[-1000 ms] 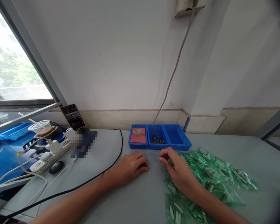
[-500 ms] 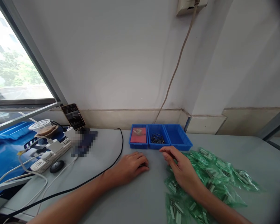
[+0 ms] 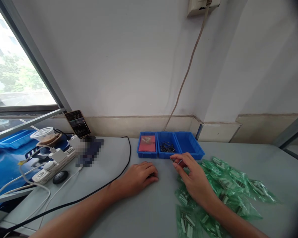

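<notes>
My left hand (image 3: 141, 176) rests on the grey table, its fingers curled in and thumb tip close to them. A small dark bit shows under those fingers, too hidden to name. Over the table, just in front of the blue bins, my right hand (image 3: 194, 177) pinches a small dark screw (image 3: 173, 160) between thumb and fingertips. Dark screws (image 3: 167, 147) lie loose in the middle blue bin (image 3: 164, 155). In the left blue bin (image 3: 146, 154) is a red sheet (image 3: 144, 147) with small pale pieces on it. A third blue bin (image 3: 188, 142) adjoins on the right.
Green plastic bags (image 3: 228, 185) of metal and pale parts lie beneath and beside my right forearm. A black cable (image 3: 94, 191) crosses the table past my left arm. Further left are a power strip (image 3: 57, 165), a black mouse (image 3: 60, 177) and a propped phone (image 3: 78, 124).
My right hand has shifted slightly, its fingers rearranged, and the screw in its pinch shows more clearly. My left hand has hardly moved.
</notes>
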`<state>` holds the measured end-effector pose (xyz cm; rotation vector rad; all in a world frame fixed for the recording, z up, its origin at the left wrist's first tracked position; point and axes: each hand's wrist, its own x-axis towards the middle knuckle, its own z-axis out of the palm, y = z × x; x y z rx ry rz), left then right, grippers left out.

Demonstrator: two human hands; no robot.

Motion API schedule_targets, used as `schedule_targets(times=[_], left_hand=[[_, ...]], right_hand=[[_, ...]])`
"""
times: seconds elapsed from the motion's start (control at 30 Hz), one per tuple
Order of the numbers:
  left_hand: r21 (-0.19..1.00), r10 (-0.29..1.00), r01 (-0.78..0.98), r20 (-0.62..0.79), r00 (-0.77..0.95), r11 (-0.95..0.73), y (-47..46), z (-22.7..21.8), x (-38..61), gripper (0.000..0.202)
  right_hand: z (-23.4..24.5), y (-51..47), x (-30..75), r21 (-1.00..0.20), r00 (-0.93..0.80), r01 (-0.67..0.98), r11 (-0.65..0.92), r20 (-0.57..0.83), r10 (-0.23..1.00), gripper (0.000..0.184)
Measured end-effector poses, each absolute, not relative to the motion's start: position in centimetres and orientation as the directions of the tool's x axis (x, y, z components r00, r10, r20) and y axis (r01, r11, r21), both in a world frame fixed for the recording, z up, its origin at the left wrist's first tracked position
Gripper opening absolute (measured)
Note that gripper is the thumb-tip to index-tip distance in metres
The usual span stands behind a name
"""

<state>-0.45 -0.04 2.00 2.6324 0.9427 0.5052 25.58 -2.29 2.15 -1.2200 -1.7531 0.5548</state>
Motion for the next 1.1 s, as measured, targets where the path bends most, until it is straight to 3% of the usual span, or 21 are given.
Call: schedule_targets(times=[0.3,0.6,1.1], left_hand=[[0.389,0.655,0.551,0.22,0.723,-0.738,-0.04,2.0,-0.44,0.013],[0.391,0.659,0.554,0.218,0.72,-0.735,-0.12,2.05,-0.4,0.011],[0.383,0.66,0.558,0.228,0.715,-0.736,-0.09,1.89,-0.42,0.012]], right_hand=[[2.24,-2.46,25.39,-0.825,-0.123,0.444,0.35,0.331,0.936,0.02],[1.82,-2.35,25.56,-0.809,-0.167,0.447,0.382,0.343,0.924,0.034],[2.12,-2.53,25.51,-0.82,-0.144,0.467,0.331,0.299,0.944,0.032]])
